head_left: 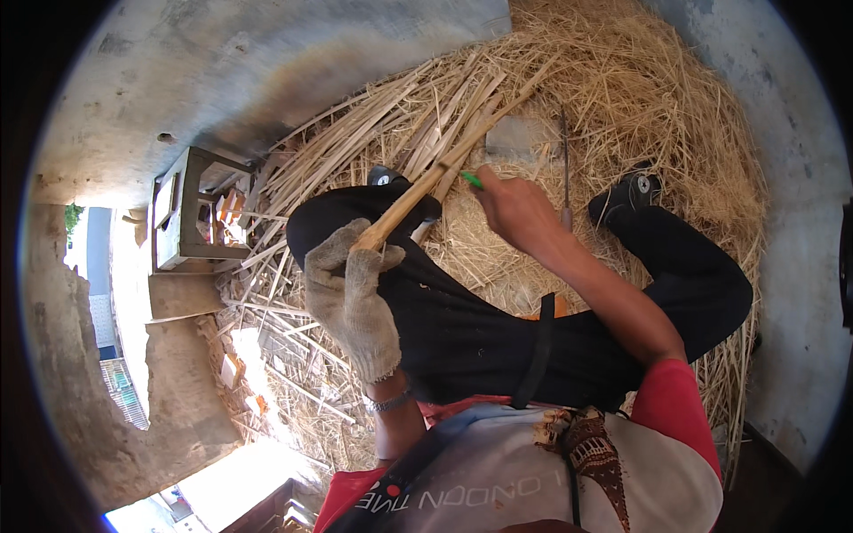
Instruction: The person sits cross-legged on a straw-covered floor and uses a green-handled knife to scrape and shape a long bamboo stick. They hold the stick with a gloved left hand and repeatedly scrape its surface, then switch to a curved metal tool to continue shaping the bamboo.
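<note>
My left hand (355,298) wears a knitted grey-beige glove and is closed round the near end of a long bamboo strip (416,197). The strip slants up and away to the right, over my bent left leg, toward the straw. In my bare right hand (520,213) is a small green-handled knife (472,179), mostly hidden by the fingers. Its thin dark end appears to meet the strip, a good way beyond the glove. Just past my right hand, a long thin dark blade with a wooden handle (566,216) lies on the shavings.
Split bamboo strips (391,111) lie piled at the far left. A heap of fine shavings (622,80) rises against the walls at the far right. A grey block (522,138) sits between my feet. At left stands a wooden frame box (200,213) with orange-and-white items inside.
</note>
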A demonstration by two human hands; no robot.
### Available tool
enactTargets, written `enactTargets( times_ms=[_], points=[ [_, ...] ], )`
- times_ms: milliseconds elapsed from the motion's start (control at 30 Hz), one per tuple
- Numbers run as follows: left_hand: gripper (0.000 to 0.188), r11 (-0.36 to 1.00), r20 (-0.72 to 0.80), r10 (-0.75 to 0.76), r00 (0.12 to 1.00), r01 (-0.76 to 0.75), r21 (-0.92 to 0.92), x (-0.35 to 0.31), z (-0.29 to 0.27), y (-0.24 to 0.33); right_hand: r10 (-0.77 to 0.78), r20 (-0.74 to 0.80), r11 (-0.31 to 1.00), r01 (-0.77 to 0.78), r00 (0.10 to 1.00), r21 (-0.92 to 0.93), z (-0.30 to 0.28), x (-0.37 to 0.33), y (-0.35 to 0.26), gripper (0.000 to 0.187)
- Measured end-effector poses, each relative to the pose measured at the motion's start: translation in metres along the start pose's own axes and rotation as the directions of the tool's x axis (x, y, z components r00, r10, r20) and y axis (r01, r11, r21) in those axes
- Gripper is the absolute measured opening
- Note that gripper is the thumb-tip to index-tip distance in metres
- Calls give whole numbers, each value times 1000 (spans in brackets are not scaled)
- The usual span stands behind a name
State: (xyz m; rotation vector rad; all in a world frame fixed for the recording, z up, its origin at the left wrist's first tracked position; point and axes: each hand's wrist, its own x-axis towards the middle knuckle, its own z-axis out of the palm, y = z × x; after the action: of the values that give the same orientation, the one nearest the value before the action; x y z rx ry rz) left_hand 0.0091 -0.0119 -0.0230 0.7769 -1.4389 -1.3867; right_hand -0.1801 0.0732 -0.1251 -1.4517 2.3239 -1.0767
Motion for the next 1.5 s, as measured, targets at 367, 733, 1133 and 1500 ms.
enactTargets(
  times_ms=[367, 733, 1133, 1500],
  points=[
    [33, 1000, -24, 28, 999, -28, 2, 9, 1, 3, 123, 24, 992, -123, 992, -7, 14, 5, 11, 14],
    [31, 998, 16, 22, 1000, -21, -51, 13, -5, 1, 220, 33, 974, -218, 975, -54, 13, 11, 21, 19],
    [33, 998, 14, 14, 1000, -13, -63, 7, -1, 3, 188, -13, 982, -188, 982, 14, 14, 7, 16, 15],
    [33, 999, 29, 13, 1000, -11, -41, 12, -7, 2, 206, -2, 978, -206, 979, -26, 26, 11, 31, 16]
  ],
)
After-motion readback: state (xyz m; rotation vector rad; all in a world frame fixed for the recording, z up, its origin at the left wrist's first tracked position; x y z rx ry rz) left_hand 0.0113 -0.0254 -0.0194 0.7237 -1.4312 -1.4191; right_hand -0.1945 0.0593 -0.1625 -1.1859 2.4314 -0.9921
